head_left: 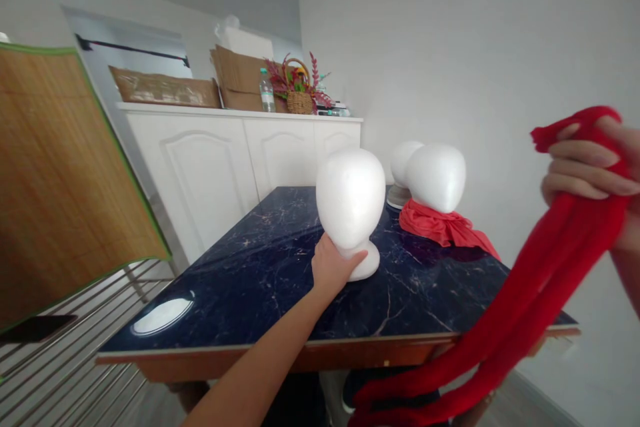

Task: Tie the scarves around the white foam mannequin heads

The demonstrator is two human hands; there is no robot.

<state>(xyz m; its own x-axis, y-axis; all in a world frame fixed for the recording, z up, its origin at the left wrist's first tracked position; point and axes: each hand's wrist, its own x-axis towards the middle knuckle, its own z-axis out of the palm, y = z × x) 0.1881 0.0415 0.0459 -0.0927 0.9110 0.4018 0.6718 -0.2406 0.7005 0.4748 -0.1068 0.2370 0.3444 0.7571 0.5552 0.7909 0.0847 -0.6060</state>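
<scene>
A white foam mannequin head point(351, 197) stands upright on the dark blue marbled table point(260, 287). My left hand point(334, 263) is wrapped round its neck, just above the round base. Up at the right, my right hand point(585, 163) is closed on a red scarf point(540, 280), whose long folds hang down past the table's front edge. Behind, to the right, a second mannequin head point(437, 177) has a coral-red cloth point(440, 225) around its neck and spread on the tabletop. A third mannequin head point(401, 163) is partly hidden behind it, with something grey at its neck.
White cabinets point(210, 153) line the back, bearing cardboard boxes point(240, 80), a plastic bottle point(267, 91) and a wicker flower basket point(300, 101). At the left, a bamboo mat point(55, 180) hangs above a metal rack point(95, 340). A plain wall point(480, 60) rises on the right.
</scene>
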